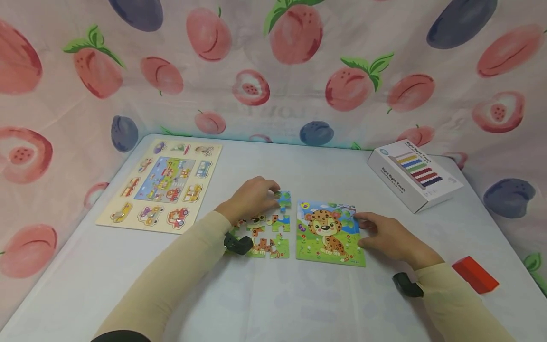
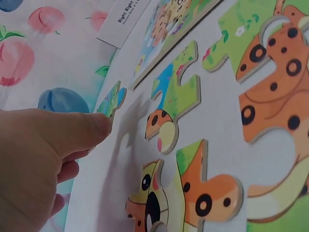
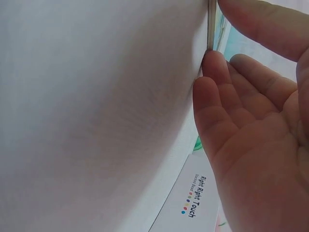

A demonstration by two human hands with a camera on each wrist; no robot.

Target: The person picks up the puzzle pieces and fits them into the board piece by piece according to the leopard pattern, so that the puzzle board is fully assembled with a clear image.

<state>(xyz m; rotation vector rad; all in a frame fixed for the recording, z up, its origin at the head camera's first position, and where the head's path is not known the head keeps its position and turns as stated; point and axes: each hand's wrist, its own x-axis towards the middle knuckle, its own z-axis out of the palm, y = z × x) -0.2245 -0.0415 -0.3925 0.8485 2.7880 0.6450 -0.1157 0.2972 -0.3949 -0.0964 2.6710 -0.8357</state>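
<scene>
My left hand (image 1: 253, 199) pinches a blue-and-green puzzle piece (image 1: 284, 198) at the top right of a group of loose leopard pieces (image 1: 279, 248). In the left wrist view the held piece (image 2: 112, 100) is tilted up off the table between thumb and fingers of the left hand (image 2: 43, 150), with other pieces (image 2: 176, 92) lying apart beside it. The leopard picture board (image 1: 331, 232) lies right of the pieces. My right hand (image 1: 391, 236) touches its right edge, thumb and fingers parted; in the right wrist view the hand (image 3: 256, 106) meets the board's thin edge (image 3: 211, 26).
A wooden vehicle puzzle board (image 1: 147, 216) lies at the back left. At the back right stands a white box (image 1: 416, 178) with coloured rows printed on it. A red block (image 1: 475, 274) lies right of my right forearm. Fruit-patterned cloth hangs behind the table.
</scene>
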